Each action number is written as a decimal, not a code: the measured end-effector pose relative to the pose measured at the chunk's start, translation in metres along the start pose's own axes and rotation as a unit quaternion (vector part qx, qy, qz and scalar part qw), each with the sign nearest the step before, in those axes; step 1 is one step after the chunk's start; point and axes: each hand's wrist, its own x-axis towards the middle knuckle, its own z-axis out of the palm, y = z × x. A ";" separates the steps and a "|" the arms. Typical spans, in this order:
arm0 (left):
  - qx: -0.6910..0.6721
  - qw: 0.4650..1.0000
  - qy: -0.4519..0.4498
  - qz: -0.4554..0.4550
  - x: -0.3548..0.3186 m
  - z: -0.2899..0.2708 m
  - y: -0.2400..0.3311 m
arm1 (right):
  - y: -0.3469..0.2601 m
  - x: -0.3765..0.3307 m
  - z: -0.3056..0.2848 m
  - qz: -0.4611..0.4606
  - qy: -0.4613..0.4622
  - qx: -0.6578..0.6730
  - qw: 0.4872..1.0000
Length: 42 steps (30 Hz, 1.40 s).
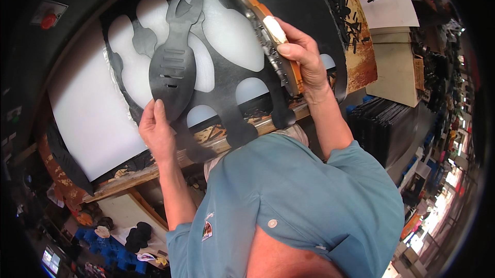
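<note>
My left hand (pixel 156 129) pinches the lower end of a black sole-shaped piece (pixel 172 69), with short slots across its middle and a loop-shaped opening at its far end. In my right hand (pixel 307 61) is a cutting die (pixel 271 51), tipped up on its edge, orange on one side with metal parts along the other. A pale patch (pixel 275 29) sits on the die beside my thumb. Under both lies a black sheet (pixel 227 66) with several sole-shaped holes, its near strips hanging over the table edge. White board (pixel 232 38) shows through the holes.
White board (pixel 87 97) extends to the left. Black scraps (pixel 353 25) lie on a rusty surface (pixel 363 66) at the right. Stacked black sheets (pixel 381 123) stand below there. A red button (pixel 49 20) is at the far left. The wooden table edge (pixel 121 187) runs before me.
</note>
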 end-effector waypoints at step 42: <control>0.245 0.830 -0.223 0.450 0.046 0.042 0.033 | 0.028 0.004 -0.015 -0.232 0.078 -0.689 0.682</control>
